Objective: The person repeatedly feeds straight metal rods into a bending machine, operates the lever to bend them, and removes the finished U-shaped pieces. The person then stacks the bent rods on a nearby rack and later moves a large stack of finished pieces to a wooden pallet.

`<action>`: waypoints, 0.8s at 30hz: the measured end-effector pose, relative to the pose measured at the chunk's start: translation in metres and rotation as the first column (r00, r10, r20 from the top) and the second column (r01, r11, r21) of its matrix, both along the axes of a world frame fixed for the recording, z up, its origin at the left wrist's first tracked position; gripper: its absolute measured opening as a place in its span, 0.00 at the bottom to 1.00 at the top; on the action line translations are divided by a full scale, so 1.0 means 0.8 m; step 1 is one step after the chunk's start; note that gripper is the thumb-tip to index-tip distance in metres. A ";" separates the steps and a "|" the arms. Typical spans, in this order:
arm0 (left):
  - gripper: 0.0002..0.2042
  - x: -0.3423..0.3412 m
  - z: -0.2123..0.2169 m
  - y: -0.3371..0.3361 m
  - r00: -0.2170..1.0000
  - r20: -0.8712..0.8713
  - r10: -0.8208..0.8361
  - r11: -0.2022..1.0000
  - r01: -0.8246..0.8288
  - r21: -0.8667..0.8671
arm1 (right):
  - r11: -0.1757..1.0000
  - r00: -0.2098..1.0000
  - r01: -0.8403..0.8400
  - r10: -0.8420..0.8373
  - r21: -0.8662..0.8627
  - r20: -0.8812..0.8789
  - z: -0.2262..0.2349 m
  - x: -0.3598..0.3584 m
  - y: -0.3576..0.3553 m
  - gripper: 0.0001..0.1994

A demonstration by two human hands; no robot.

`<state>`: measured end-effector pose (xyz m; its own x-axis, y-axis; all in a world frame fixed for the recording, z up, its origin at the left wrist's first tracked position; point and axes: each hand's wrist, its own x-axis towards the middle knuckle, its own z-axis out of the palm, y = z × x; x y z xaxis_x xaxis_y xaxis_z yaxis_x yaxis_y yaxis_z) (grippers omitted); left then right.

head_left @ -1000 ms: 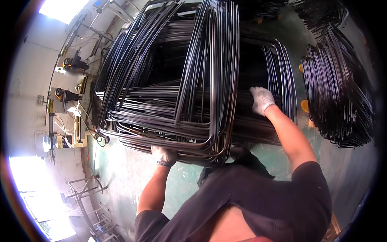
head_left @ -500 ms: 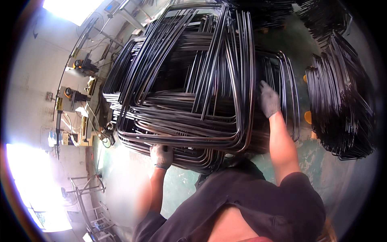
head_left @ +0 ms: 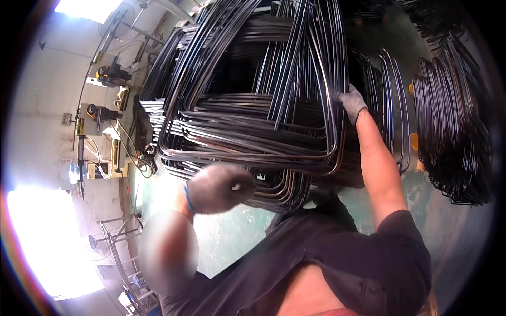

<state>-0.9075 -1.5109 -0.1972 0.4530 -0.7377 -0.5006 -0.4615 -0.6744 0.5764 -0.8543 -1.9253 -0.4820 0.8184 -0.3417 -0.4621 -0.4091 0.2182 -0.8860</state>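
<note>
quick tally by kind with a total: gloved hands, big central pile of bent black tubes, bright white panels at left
Gloved hands: 2, left hand and right hand
Central pile of bent black tubes: 1
Bright white panels: 2, upper panel and lower panel
Total: 5

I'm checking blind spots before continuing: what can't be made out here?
Head view:
Left hand in grey knit glove: blurred, likely by motion; fingers unclear.
Stack of black bent metal-tube frames: far end cut off by top edge.
Rectangular white lower-left window: glare hides its detail.
</note>
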 end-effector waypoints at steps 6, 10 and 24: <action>0.12 0.145 -0.107 -0.057 0.747 0.605 0.277 0.961 -0.197 -0.197 | 0.994 0.997 0.048 -0.042 0.096 -0.059 0.000 0.009 0.013 0.47; 0.21 0.145 -0.160 -0.041 0.874 0.464 0.145 0.926 -0.286 0.248 | 0.924 0.991 -0.012 -0.039 -0.382 -0.124 0.030 0.014 0.033 0.70; 0.22 0.047 -0.168 0.050 0.820 0.550 0.160 0.873 -0.377 0.308 | 0.825 0.955 -0.233 0.095 -0.514 -0.281 0.084 -0.052 0.137 0.60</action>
